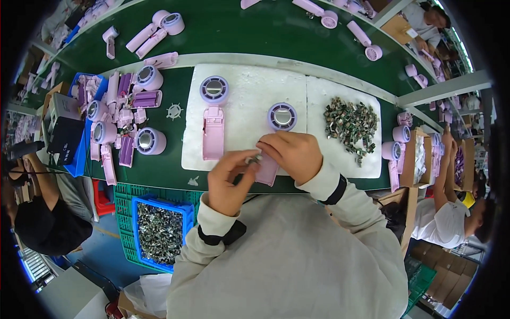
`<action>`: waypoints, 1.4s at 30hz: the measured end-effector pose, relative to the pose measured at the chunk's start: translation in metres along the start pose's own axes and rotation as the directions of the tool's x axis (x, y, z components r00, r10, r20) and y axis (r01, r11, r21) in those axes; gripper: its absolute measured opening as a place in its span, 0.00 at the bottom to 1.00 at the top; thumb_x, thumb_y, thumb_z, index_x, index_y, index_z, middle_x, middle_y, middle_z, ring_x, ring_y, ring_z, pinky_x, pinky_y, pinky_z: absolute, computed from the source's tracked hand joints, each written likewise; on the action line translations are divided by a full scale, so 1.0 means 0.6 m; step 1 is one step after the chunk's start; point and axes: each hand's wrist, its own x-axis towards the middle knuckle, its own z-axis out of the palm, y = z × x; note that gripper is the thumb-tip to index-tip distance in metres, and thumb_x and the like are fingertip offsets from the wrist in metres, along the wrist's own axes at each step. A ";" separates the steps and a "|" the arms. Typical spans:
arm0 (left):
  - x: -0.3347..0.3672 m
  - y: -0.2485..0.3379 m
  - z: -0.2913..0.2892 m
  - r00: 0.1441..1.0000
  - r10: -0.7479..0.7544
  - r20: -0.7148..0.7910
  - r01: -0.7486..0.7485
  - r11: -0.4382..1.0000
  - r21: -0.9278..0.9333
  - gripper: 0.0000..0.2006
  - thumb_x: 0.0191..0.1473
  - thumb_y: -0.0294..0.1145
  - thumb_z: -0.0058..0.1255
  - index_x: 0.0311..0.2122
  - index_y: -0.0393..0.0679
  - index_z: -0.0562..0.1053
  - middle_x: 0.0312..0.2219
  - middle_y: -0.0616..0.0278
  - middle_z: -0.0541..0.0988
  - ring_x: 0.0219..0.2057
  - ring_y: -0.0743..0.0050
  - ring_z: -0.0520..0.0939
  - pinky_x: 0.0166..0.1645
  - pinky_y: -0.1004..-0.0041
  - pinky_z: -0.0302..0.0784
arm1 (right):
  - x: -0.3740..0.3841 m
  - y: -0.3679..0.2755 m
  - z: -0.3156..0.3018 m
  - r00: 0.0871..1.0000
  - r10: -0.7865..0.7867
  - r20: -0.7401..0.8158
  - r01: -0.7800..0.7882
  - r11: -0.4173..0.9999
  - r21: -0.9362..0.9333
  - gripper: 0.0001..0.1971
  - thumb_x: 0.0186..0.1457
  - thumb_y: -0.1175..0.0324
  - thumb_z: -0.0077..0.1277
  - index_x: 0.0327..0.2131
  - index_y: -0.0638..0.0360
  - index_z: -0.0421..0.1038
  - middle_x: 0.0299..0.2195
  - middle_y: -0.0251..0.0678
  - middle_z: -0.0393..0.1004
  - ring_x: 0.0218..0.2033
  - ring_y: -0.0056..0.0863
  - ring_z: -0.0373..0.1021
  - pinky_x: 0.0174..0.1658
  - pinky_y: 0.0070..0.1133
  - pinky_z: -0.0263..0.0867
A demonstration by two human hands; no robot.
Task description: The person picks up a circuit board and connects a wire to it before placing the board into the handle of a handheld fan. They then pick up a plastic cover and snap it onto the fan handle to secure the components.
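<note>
Near the front edge of the white foam board (244,133), my right hand (295,154) is closed over the upper part of a pink handheld fan (268,171). Its round purple fan head (282,116) lies beyond my fingers, and the handle points toward me. My left hand (229,178) pinches a small circuit board (254,158) between thumb and fingers, right above the handle. Part of the handle and the joint to the head are hidden by my hands. Left of them lies a second fan (214,133), its handle shell open side up.
A pile of small circuit boards (350,125) covers the foam's right part. Pink fan parts (125,117) crowd the left, beside a blue bin (78,154). A blue crate (159,231) of boards stands lower left. Finished-looking fans (156,32) lie on the green belt (228,32). Co-workers sit both sides.
</note>
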 end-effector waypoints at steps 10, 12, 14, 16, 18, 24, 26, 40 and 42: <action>0.045 -0.021 0.016 0.996 0.052 -0.077 -0.044 0.995 0.093 0.13 0.59 0.14 0.52 0.49 0.35 0.71 0.39 0.58 0.80 0.41 0.73 0.84 0.48 0.75 0.79 | 0.002 0.017 -0.005 0.985 -0.170 0.018 0.170 0.984 -0.045 0.08 0.54 0.69 0.58 0.38 0.55 0.73 0.27 0.33 0.74 0.28 0.33 0.75 0.30 0.28 0.72; 0.052 -0.028 0.018 0.985 0.164 -0.045 -0.146 0.953 0.267 0.14 0.59 0.14 0.52 0.49 0.35 0.70 0.39 0.58 0.80 0.40 0.73 0.84 0.47 0.75 0.80 | 0.002 0.022 -0.006 0.978 -0.198 0.066 0.202 0.978 -0.058 0.08 0.54 0.70 0.57 0.38 0.55 0.73 0.27 0.33 0.74 0.29 0.33 0.76 0.31 0.28 0.72; 0.051 -0.032 0.017 0.989 0.139 -0.046 -0.127 0.970 0.206 0.14 0.59 0.14 0.53 0.49 0.35 0.70 0.38 0.59 0.80 0.40 0.73 0.84 0.46 0.75 0.80 | 0.000 0.024 -0.010 0.972 -0.216 0.090 0.222 0.973 -0.066 0.08 0.54 0.70 0.57 0.38 0.56 0.73 0.27 0.33 0.74 0.29 0.32 0.76 0.31 0.28 0.72; 0.049 -0.035 0.015 0.996 0.079 -0.043 -0.075 0.994 0.084 0.14 0.58 0.14 0.53 0.49 0.35 0.70 0.37 0.59 0.80 0.39 0.74 0.84 0.45 0.76 0.80 | -0.002 0.025 -0.014 0.969 -0.214 0.122 0.217 0.976 -0.012 0.07 0.55 0.70 0.56 0.38 0.57 0.74 0.29 0.34 0.76 0.30 0.34 0.76 0.32 0.28 0.73; 0.048 -0.038 0.012 0.997 0.052 -0.048 -0.052 0.999 0.008 0.14 0.58 0.14 0.54 0.49 0.36 0.70 0.37 0.59 0.80 0.39 0.74 0.84 0.44 0.76 0.80 | -0.003 0.028 -0.017 0.966 -0.218 0.140 0.218 0.976 0.019 0.07 0.56 0.71 0.55 0.39 0.57 0.74 0.30 0.35 0.77 0.31 0.34 0.77 0.33 0.29 0.73; 0.036 -0.028 0.018 0.997 0.056 -0.056 -0.050 0.994 0.094 0.13 0.58 0.16 0.56 0.48 0.38 0.72 0.36 0.58 0.82 0.37 0.75 0.85 0.40 0.77 0.81 | -0.011 0.028 -0.018 0.997 -0.053 0.062 0.035 0.966 0.257 0.06 0.60 0.72 0.55 0.40 0.60 0.77 0.32 0.41 0.80 0.30 0.40 0.77 0.34 0.28 0.73; 0.025 -0.019 0.019 0.999 0.052 -0.018 -0.049 0.989 0.142 0.13 0.58 0.16 0.55 0.48 0.37 0.71 0.37 0.59 0.81 0.37 0.75 0.84 0.41 0.77 0.81 | -0.014 0.024 -0.015 0.998 0.003 0.060 -0.020 0.959 0.283 0.06 0.60 0.72 0.56 0.40 0.60 0.77 0.33 0.41 0.80 0.30 0.40 0.77 0.34 0.28 0.73; 0.032 -0.017 0.008 0.998 -0.008 -0.067 0.008 1.000 -0.001 0.15 0.58 0.16 0.56 0.50 0.34 0.73 0.40 0.57 0.83 0.40 0.74 0.85 0.46 0.76 0.82 | -0.008 0.013 -0.013 0.999 -0.032 0.042 0.027 0.994 0.110 0.08 0.53 0.71 0.62 0.37 0.57 0.80 0.27 0.38 0.79 0.23 0.30 0.74 0.27 0.24 0.68; 0.031 -0.025 0.008 0.998 -0.005 -0.055 0.004 1.000 -0.017 0.15 0.58 0.16 0.56 0.51 0.34 0.72 0.40 0.57 0.83 0.40 0.74 0.85 0.46 0.76 0.81 | -0.007 0.010 -0.015 0.999 -0.026 0.039 0.021 0.991 0.129 0.08 0.53 0.71 0.62 0.37 0.57 0.80 0.26 0.37 0.78 0.22 0.29 0.73 0.26 0.23 0.67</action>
